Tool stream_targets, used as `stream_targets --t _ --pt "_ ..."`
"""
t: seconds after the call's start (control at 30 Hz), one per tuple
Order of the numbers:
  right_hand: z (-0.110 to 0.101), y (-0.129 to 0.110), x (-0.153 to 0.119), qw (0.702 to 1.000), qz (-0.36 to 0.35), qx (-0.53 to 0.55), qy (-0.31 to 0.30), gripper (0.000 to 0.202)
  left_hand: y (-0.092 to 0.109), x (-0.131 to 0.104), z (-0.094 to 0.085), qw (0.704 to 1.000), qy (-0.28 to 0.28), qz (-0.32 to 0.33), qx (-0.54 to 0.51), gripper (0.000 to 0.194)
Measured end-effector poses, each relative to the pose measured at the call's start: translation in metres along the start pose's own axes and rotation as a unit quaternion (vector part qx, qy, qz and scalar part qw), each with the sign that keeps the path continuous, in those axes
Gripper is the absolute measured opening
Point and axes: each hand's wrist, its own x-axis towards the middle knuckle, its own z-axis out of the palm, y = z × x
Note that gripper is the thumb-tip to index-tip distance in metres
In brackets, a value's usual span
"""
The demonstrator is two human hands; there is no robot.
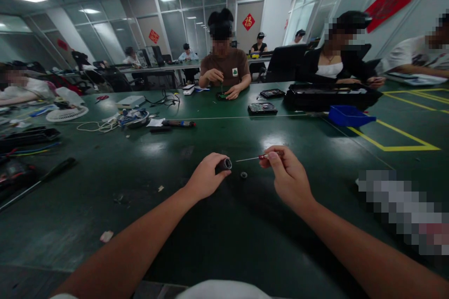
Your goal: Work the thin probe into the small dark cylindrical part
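Observation:
My left hand (206,176) is closed round a dark cylinder (224,164) whose round open end faces right. Most of the cylinder's body is hidden by the fingers, so its kind is unclear. A screwdriver (262,157) with a red handle and a thin metal shaft is gripped in my right hand (289,177). Its tip points left toward the cylinder's open end, with a small gap between them. On the green table, just below that gap, lies a small round dark part (243,175).
Beyond my hands lie a screwdriver-like tool (178,124), bundled cables (133,118) and a black drive-like box (262,108). A blue tray (351,116) stands to the right. A long black-handled rod (45,177) lies at left. A person (224,67) works across the table.

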Motion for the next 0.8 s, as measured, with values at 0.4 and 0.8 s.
stream_targets --t 0.4,0.8 --pt "-0.002 -0.009 0.000 0.997 -0.028 0.048 0.044 0.018 0.013 0.001 -0.002 0.997 -0.066 -0.003 0.040 0.038" --pt "-0.003 -0.005 0.002 0.999 -0.013 0.040 0.030 0.020 0.022 0.032 0.027 0.946 -0.212 0.077 0.231 0.032"
